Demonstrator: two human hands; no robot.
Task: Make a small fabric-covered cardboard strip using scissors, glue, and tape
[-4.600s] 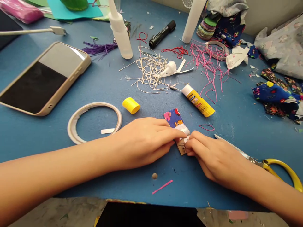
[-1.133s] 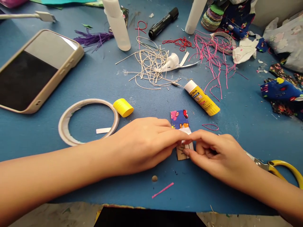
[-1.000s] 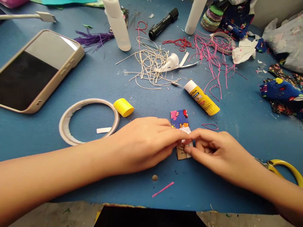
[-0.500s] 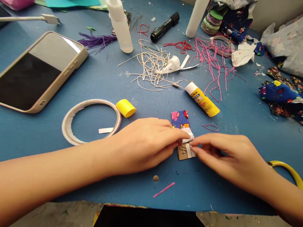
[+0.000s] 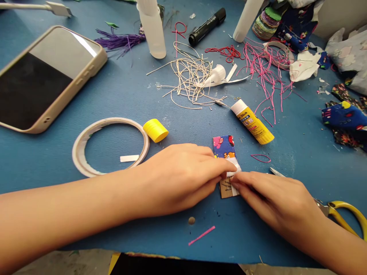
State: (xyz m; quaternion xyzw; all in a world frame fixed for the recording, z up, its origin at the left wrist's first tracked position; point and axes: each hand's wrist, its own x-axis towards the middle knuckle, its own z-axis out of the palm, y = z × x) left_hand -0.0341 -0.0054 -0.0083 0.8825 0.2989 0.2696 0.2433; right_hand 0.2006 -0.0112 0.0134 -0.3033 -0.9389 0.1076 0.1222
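Observation:
A small cardboard piece [image 5: 225,188] lies on the table, its upper part covered in blue patterned fabric [image 5: 223,145] whose pale underside is folded over. My left hand [image 5: 183,177] reaches across from the left. Its index finger presses the fold, and its other fingers curl at the cardboard's left edge, holding it down. A white tape strip [image 5: 235,190] runs along the cardboard's right side. My right hand [image 5: 272,194] has thumb and index finger pinched at the strip's upper end; the fingertips partly hide it.
Left of the piece lie a tape roll [image 5: 76,152], a yellow cap [image 5: 156,130] and a phone [image 5: 54,76]. Beyond are a glue stick [image 5: 255,124], white strings [image 5: 189,74], pink strings [image 5: 263,65], a marker [image 5: 207,26] and a bottle [image 5: 153,32]. Scissors [image 5: 348,214] lie under my right forearm.
My right thumb and index finger have closed together on the strip and now cover more of it. My left hand still presses the fold. The view has shifted slightly, showing more of the scissors.

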